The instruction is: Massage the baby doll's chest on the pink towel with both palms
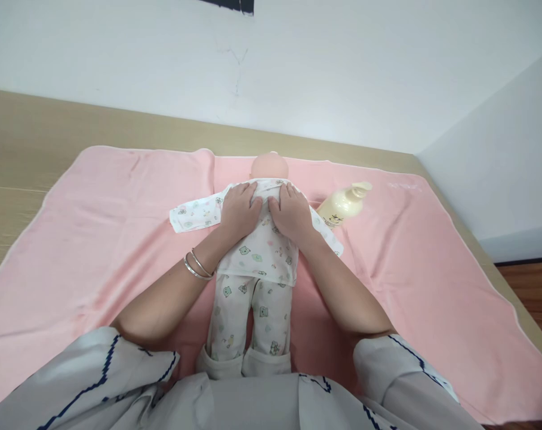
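A baby doll point(270, 166) lies stretched out with its smooth head away from me; no face shows. It wears a white printed shirt point(262, 257) and matching pants point(267, 313) with plain white cuffs. My left hand point(240, 210) rests flat on the left side of the shirt's upper part, fingers out and thumb pointing inward. On the other side, my right hand point(293, 214) lies flat in the same way. Both palms press on the cloth near the doll's shoulders, without gripping it. The shirt's sleeves spread out to both sides.
Under the doll is a pink blanket point(132, 239) with some folds, spread over a light wooden table point(24, 128). A cream pump bottle point(342, 205) lies tilted beside the right sleeve. White walls point(316, 77) stand behind and at the right.
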Demonstrator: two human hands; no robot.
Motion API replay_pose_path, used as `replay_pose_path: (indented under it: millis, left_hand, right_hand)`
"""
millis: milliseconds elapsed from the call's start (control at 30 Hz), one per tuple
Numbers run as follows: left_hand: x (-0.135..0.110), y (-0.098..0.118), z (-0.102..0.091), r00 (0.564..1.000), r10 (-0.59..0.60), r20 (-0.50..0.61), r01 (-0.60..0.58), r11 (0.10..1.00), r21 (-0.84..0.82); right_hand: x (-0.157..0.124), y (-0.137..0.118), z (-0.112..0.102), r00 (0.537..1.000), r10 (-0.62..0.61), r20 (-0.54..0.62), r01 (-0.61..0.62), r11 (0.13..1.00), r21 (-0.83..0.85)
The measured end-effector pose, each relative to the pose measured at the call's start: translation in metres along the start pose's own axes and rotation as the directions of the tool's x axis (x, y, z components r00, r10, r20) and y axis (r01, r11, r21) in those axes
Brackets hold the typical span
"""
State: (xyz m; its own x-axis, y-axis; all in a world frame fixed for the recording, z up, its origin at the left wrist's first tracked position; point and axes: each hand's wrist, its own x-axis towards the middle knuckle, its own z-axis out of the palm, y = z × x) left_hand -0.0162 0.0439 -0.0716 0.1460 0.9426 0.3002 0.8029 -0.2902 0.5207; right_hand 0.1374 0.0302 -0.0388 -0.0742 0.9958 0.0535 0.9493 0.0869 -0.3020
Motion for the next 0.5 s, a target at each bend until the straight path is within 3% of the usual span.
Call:
replay_pose_path:
  millis: [300, 500]
  left_hand:
    - [-0.018, 0.024, -0.023, 0.985, 0.070, 0.155, -0.086, 0.991, 0.099]
    - [0.000, 0.008, -0.022, 0.976, 0.093, 0.195, -0.099, 0.995, 0.025]
  right_hand:
    - [0.001, 0.003, -0.003, 0.995, -0.095, -0.016, 0.095, 0.995, -0.043]
    - [-0.009, -0.008, -0.006, 0.995, -0.103, -0.011, 0.102, 0.992, -0.077]
